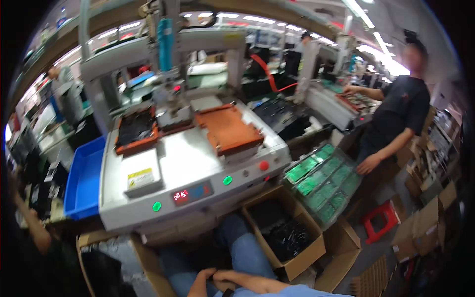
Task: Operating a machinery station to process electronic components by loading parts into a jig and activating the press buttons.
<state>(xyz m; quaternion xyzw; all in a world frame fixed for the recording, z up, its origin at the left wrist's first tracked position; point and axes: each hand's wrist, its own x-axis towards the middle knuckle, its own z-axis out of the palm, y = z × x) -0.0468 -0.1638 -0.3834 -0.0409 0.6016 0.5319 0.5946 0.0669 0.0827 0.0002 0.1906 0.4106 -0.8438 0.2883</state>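
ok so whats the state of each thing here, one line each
left hand: resting on the lap, clasped with the right
right hand: resting on the lap, holding no tool
right orange fixture tray: lying bare on the machine
left orange fixture tray: loaded with dark parts
cardboard box: open, black parts inside
blue bin: open beside the machine
red display: lit

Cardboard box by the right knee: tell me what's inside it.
The cardboard box holds a loose heap of small black parts, piled toward its near end. What lies beneath the heap, and the box floor, is covered. The hands rest clasped on the lap, outside it.
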